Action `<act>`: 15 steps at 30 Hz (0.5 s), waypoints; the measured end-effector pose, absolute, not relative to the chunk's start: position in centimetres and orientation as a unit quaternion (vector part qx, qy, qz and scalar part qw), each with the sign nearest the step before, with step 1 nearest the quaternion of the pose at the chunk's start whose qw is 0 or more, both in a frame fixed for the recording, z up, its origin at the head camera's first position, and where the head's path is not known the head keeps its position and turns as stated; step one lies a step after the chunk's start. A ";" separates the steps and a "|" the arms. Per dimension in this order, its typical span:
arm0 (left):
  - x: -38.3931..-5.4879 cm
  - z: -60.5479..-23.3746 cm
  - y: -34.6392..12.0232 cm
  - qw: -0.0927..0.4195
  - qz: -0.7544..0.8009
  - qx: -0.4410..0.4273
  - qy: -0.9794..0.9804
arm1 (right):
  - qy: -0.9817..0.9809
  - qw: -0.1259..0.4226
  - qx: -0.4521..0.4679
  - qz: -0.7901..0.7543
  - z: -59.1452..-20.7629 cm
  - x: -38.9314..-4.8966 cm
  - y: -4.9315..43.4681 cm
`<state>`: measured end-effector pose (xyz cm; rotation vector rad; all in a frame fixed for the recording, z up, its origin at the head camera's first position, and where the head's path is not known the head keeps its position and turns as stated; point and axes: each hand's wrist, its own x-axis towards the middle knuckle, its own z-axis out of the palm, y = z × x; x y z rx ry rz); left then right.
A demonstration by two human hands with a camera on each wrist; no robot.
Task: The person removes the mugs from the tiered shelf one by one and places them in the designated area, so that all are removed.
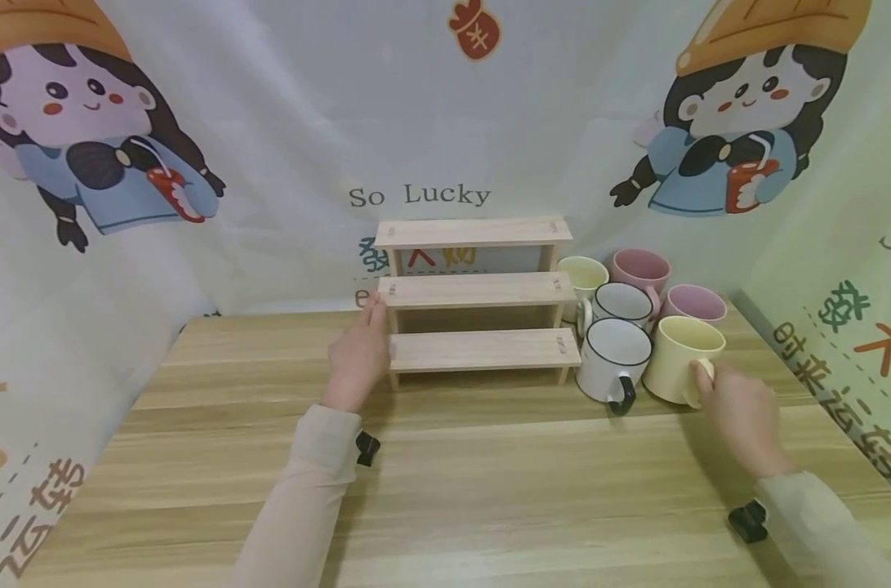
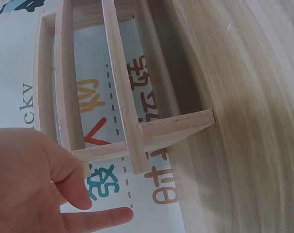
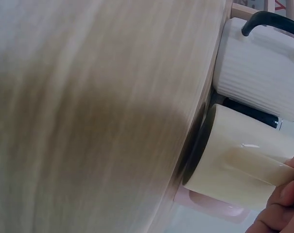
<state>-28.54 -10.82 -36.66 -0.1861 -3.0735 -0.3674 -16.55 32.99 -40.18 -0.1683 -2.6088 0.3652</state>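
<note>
My right hand (image 1: 742, 412) pinches the handle of a pale yellow mug (image 1: 673, 363), which stands upright at the front right of a mug group. In the right wrist view, fingers (image 3: 283, 204) curl at the handle of that yellow mug (image 3: 239, 150), its base close to the tabletop. A three-tier wooden shelf (image 1: 482, 351) stands left of the mugs. My left hand (image 1: 360, 351) rests at its left end, by the middle tier. The left wrist view has a straight finger (image 2: 100, 219) extended beside the shelf (image 2: 122, 97), with another digit bent.
Next to the yellow mug stands a white mug (image 1: 612, 363) with black rim and handle. Behind are another white mug (image 1: 621, 304), two pink mugs (image 1: 639, 269) and a pale mug (image 1: 581, 278). A printed curtain (image 1: 283, 122) hangs behind the wood-grain table (image 1: 489, 490).
</note>
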 end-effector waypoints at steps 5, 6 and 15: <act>-28.4 -36.5 -10.9 0.021 -0.115 -0.059 -0.991 | -0.965 0.214 -0.060 0.137 -40.1 -16.9 33.0; -28.4 -36.5 -10.9 0.021 -0.114 -0.058 -0.992 | -0.967 0.207 -0.060 0.138 -40.1 -17.0 33.0; -28.3 -36.3 -10.8 0.016 -0.112 -0.063 -0.992 | -0.971 0.171 -0.062 0.158 -40.5 -16.9 33.2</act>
